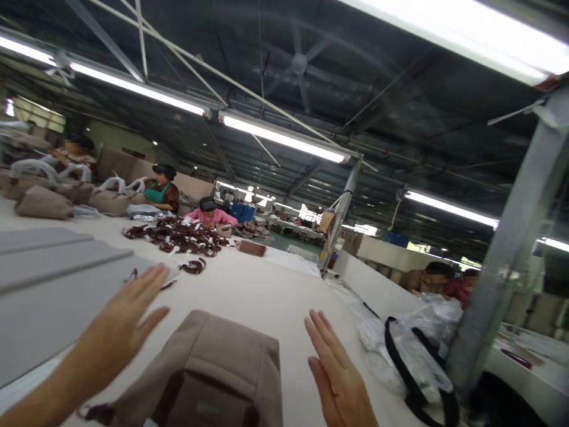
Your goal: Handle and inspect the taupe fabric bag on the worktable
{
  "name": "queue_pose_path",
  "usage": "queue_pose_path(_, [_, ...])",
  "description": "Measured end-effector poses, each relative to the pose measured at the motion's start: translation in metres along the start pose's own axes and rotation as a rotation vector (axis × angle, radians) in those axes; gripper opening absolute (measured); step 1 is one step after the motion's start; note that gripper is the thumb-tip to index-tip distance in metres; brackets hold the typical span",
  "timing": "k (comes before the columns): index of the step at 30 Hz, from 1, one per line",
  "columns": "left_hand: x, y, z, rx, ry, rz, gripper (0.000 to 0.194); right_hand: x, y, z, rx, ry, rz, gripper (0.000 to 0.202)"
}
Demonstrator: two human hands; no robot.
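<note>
Near the table's (249,296) front edge, the left hand (122,323) and right hand (338,373) hovered flat and open, holding nothing, either side of a tan bag (213,367), seemingly not touching it. Farther back lay brown straps (182,236); plastic-wrapped bags (400,350) sat by the right edge.

bag (213,367) btwn hands, straps (182,236) prob. behind

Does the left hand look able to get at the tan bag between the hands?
Probably yes: the left hand is open and empty just left of the tan bag, with nothing between them.
</note>
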State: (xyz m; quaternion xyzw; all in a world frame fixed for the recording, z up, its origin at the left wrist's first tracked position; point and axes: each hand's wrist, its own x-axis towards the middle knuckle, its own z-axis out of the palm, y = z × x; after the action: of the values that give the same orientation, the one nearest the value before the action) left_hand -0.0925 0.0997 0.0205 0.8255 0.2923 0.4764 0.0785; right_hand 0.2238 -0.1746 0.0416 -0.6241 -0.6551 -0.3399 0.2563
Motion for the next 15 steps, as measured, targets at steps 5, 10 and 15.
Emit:
queue_pose_path(5, [-0.037,0.069,0.078,0.005,-0.292,0.400,0.071,-0.005,-0.038,0.100,0.042,-0.286,0.015,0.077])
queue_pose_path(10, [-0.020,0.074,0.083,0.048,-0.740,0.173,0.057,-0.014,-0.025,0.151,0.163,-0.607,0.078,0.068])
queue_pose_path(15, [0.005,0.091,0.064,0.228,-0.260,0.207,0.055,0.026,-0.029,0.086,-0.031,0.019,0.134,0.058])
